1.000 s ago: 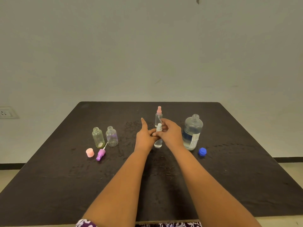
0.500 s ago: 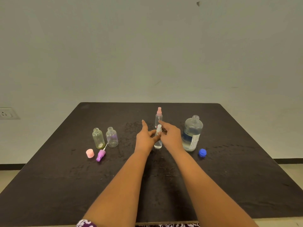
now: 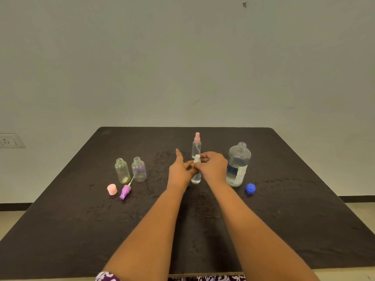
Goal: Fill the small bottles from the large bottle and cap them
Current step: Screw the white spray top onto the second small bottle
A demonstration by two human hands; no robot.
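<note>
Dark table [image 3: 81, 230] against a plain pale wall [image 3: 182, 57], wall socket [image 3: 10, 140] at far left. Both hands meeting at a small clear spray bottle [image 3: 196, 178], upright on the surface: left hand [image 3: 180, 173] closed round its body with index finger raised, right hand [image 3: 213, 167] pinching the white spray cap [image 3: 197, 158] at its top; cap apparently seated on the neck, though fingers hide the joint. Just beyond the hands, a second spray bottle with pink top [image 3: 196, 146], capped. Right of the right hand, the large bottle [image 3: 238, 165], open-necked and partly full, blue cap [image 3: 250, 188] lying beside its base. Well left of the left hand, two open small bottles, yellowish [image 3: 122, 171] and purplish [image 3: 139, 169], with a pink cap [image 3: 112, 189] and purple sprayer [image 3: 125, 190] lying in front of them.
</note>
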